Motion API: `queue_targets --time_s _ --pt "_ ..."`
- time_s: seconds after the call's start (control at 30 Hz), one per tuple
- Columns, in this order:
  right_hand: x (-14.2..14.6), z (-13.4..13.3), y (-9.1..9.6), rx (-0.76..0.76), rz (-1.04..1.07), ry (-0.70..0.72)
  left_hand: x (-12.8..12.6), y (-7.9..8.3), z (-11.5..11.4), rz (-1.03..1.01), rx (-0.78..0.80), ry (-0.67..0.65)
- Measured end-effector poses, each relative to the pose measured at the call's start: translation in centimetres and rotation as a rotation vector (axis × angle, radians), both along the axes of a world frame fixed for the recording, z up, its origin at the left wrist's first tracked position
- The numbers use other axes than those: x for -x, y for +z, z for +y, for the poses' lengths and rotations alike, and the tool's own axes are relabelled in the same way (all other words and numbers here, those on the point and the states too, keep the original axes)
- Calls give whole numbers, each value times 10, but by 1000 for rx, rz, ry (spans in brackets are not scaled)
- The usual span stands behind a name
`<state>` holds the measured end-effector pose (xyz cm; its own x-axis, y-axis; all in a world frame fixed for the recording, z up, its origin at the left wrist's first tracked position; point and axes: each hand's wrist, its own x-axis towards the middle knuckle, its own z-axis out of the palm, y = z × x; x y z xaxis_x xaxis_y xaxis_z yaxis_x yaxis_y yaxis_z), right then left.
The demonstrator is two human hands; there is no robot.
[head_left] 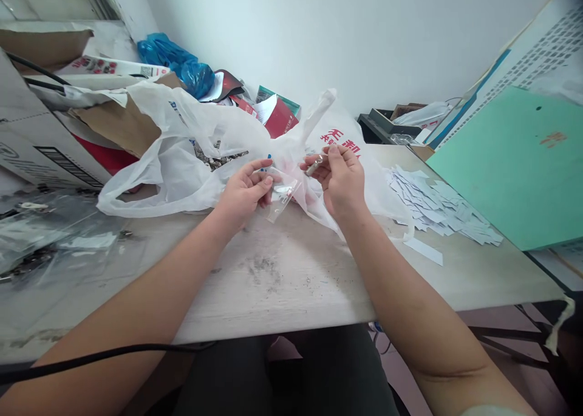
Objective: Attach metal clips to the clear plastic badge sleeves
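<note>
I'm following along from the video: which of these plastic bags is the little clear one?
The small clear bag held by the left hand; the white carrier bag is much larger, and the blue bag lies farther back by the wall.

A small clear bag [283, 198] lay between the left hand [243, 194] and right hand [341, 182]; a carrier bag [182, 173] lay behind the fingers [262, 172], paper slips [437, 206] to their right, all on a table [282, 288].
</note>
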<state>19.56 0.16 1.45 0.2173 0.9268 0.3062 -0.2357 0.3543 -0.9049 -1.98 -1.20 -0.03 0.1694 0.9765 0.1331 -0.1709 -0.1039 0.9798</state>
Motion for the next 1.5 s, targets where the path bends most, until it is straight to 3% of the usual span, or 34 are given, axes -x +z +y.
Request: queue_targets --time_s 0.1,0.2,0.4,0.67,1.03,1.27,1.43,1.5 --pt "-6 -3 6 67 -23 85 1 0 2 -23 12 79" --pt "-8 -6 5 177 -126 260 0 -1 2 -50 -6 115" --pt "-14 -11 -2 257 -317 493 -2 1 2 -182 46 57" --pt "-17 -11 -2 253 -264 582 -4 10 -7 -237 64 57" --pt "-8 -17 0 223 -224 668 -3 2 -2 -189 12 3" --pt "1 -19 0 186 -113 657 1 -1 0 -57 -58 44" --pt "5 -20 -6 138 -161 662 4 -2 -1 35 -54 -73" --pt "6 -20 -8 141 -174 653 4 0 -3 99 -102 -50"
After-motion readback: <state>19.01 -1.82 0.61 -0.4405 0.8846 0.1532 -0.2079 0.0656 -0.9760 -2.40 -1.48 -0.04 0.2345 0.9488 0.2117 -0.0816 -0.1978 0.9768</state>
